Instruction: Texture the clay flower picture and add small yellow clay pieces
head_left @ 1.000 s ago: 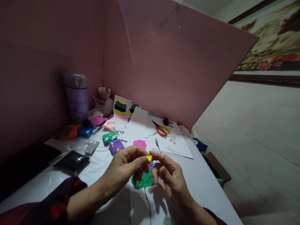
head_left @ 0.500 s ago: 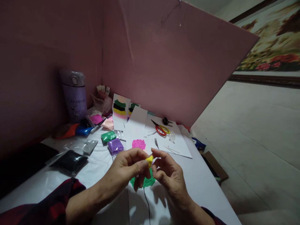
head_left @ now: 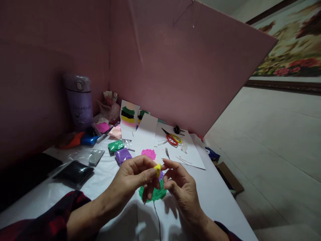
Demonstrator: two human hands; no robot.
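Between the thumb and forefinger of my left hand (head_left: 136, 175) is a small lump of yellow modelling clay (head_left: 157, 169). My right hand (head_left: 182, 187) is just to its right, fingers curled and apart, the forefinger tip at or very near the clay. Below both hands, on white paper, lies a textured green clay patch (head_left: 156, 193) with a dark thin line running down from it. A bit of purple clay (head_left: 161, 175) shows above the green, partly hidden by my fingers. Farther up the paper is a round pink clay patch (head_left: 148, 154).
Left of my hands lie a purple clay packet (head_left: 123, 155), a green packet (head_left: 116, 146) and a black packet (head_left: 74, 174). Beyond are red-and-yellow scissors (head_left: 173, 139) and a small fork (head_left: 167, 153). A purple tumbler (head_left: 79, 103) stands by the pink wall (head_left: 175, 73).
The yellow clay has shifted slightly left and turned in my left fingertips, showing more of itself. My right hand has barely moved.
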